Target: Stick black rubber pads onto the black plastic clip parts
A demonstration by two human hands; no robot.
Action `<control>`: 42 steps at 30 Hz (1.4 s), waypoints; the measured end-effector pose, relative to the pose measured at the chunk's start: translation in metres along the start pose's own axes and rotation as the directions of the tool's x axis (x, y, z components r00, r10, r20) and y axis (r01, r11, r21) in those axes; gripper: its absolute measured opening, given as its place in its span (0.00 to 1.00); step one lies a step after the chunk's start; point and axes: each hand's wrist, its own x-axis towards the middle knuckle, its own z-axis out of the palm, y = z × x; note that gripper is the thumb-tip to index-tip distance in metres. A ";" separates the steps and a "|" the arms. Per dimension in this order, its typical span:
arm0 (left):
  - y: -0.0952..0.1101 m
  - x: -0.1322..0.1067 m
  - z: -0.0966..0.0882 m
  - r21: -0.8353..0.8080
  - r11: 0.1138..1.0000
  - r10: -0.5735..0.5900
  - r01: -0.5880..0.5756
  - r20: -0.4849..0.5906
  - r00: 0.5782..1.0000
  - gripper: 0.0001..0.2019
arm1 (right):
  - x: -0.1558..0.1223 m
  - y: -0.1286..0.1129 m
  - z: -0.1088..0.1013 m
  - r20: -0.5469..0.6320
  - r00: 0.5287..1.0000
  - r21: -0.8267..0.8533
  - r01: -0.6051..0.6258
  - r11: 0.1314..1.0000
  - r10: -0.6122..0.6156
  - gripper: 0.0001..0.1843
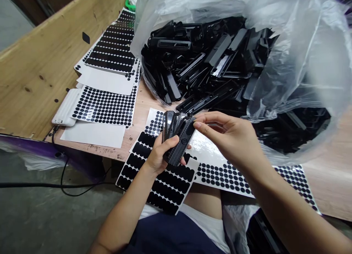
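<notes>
My left hand (161, 153) is closed around a fanned bunch of black carbon-pattern plastic parts (178, 136), held above a sheet of black oval stickers (159, 180) that overhangs the table's edge. My right hand (228, 136) pinches with thumb and forefinger at the top of the foremost part, near a round spot on it. What the fingertips hold, if anything, is too small to make out. A sheet of small round black stickers (220, 171) lies under both hands.
A large clear plastic bag (297, 63) full of black plastic parts (209, 63) fills the table behind. More sticker sheets (110, 63) are stacked at the left beside a wooden board (41, 63). A white power bank (66, 107) with a cable lies at the left edge.
</notes>
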 end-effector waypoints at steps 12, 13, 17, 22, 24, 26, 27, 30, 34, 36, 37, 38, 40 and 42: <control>0.000 -0.001 -0.001 -0.010 1.000 -0.011 0.011 0.000 1.000 0.29 | -0.001 0.001 -0.001 -0.003 0.996 -0.089 0.086 0.992 -0.087 0.06; 0.000 -0.001 -0.001 -0.010 1.000 -0.011 0.011 0.000 1.000 0.29 | -0.001 0.000 -0.001 -0.002 0.996 -0.090 0.087 0.992 -0.087 0.06; 0.000 -0.001 -0.001 -0.010 1.000 -0.014 0.014 0.005 1.000 0.29 | -0.001 0.000 -0.001 -0.002 0.996 -0.099 0.093 0.991 -0.094 0.05; -0.001 -0.001 -0.002 -0.012 1.000 -0.016 0.016 0.002 1.000 0.29 | -0.001 0.002 0.000 -0.010 0.991 -0.127 0.128 0.984 -0.131 0.03; -0.001 -0.001 -0.003 -0.011 1.000 -0.015 0.015 0.004 1.000 0.28 | -0.001 0.003 0.001 -0.018 0.989 -0.134 0.140 0.981 -0.143 0.03; 0.000 -0.001 -0.003 -0.012 1.000 -0.015 0.015 0.006 1.000 0.29 | -0.002 0.003 0.002 -0.025 0.987 -0.146 0.155 0.977 -0.161 0.02; 0.000 -0.001 -0.002 -0.012 1.000 -0.016 0.016 0.005 1.000 0.29 | -0.003 0.003 0.003 -0.029 0.984 -0.156 0.168 0.973 -0.174 0.02; 0.001 -0.001 -0.002 -0.015 1.000 -0.024 0.024 0.001 1.000 0.30 | -0.006 0.003 0.004 -0.043 0.972 -0.208 0.219 0.953 -0.233 0.03; 0.002 -0.001 0.000 -0.021 1.000 -0.019 0.019 -0.006 1.000 0.30 | -0.007 0.006 0.002 -0.027 0.933 -0.364 0.325 0.873 -0.358 0.05; 0.003 -0.001 0.000 -0.017 1.000 -0.021 0.020 -0.015 1.000 0.30 | -0.007 0.008 0.002 -0.006 0.904 -0.468 0.376 0.799 -0.428 0.05; 0.003 0.000 0.000 -0.015 1.000 -0.025 0.025 -0.021 0.999 0.30 | -0.007 0.010 0.002 -0.001 0.891 -0.511 0.389 0.766 -0.454 0.05; 0.002 0.000 0.000 -0.013 0.999 -0.030 0.030 -0.028 0.999 0.30 | -0.006 0.011 0.002 -0.007 0.884 -0.541 0.390 0.745 -0.467 0.04; 0.002 0.001 -0.002 -0.016 0.999 -0.036 0.035 -0.037 0.999 0.31 | -0.003 0.012 0.004 -0.046 0.890 -0.546 0.357 0.757 -0.453 0.06; 0.001 0.001 -0.003 -0.023 0.999 -0.037 0.036 -0.043 0.998 0.31 | 0.002 0.013 0.005 -0.057 0.938 -0.443 0.285 0.850 -0.343 0.14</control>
